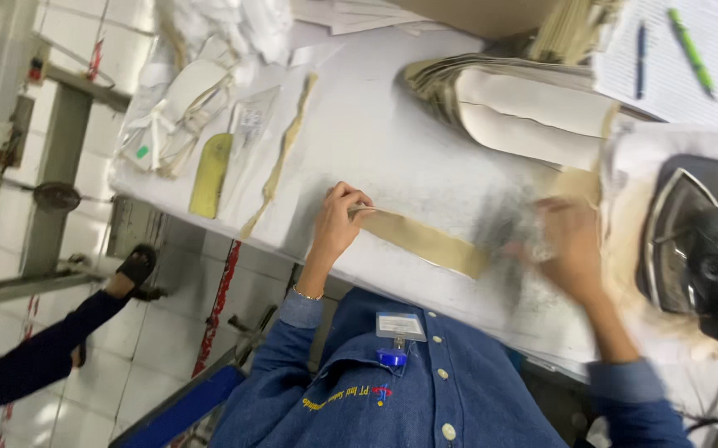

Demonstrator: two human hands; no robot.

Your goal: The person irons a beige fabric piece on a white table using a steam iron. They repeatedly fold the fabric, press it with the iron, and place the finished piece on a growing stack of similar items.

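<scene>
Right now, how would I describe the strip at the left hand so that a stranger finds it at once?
On the white table, beside the dark iron, the left hand pinches one end of the strip. It is tan, wide, straight and flat, unlike the thin wavy strip lying farther from the iron.

black iron (699, 249), green pen (691, 50), yellow insole (210, 174)
</scene>
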